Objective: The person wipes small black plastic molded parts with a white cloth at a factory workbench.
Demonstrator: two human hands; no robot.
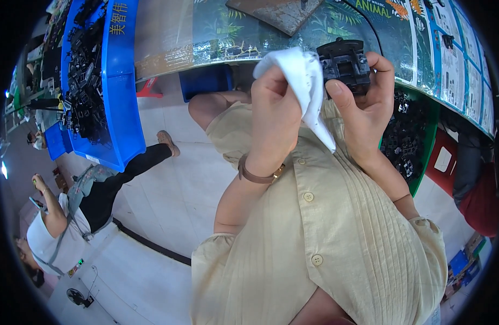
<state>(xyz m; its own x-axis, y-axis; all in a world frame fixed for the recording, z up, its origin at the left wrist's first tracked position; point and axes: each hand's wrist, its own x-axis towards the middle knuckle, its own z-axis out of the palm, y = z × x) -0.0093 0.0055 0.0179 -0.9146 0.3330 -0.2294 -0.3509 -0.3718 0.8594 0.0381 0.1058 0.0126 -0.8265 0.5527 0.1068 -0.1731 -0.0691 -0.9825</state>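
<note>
My left hand (276, 111) is closed on a white cloth (310, 81), which hangs down from the fingers and shows small dark smudges. In my right hand (368, 111) is a black plastic part (344, 65) with a curved top edge and a square opening in its middle. Thumb and fingers grip it from its right and lower sides. The cloth lies right beside the part's left edge; whether they touch I cannot tell. Both hands are raised near the table's front edge, above my lap.
At the left stands a blue bin (122, 92) heaped with small black parts. A green crate (423, 168) of black parts is below the table at the right. A worn flat plate (276, 13) and a black cable (375, 27) lie on the patterned table (168, 49). Another person (60, 227) is at the left.
</note>
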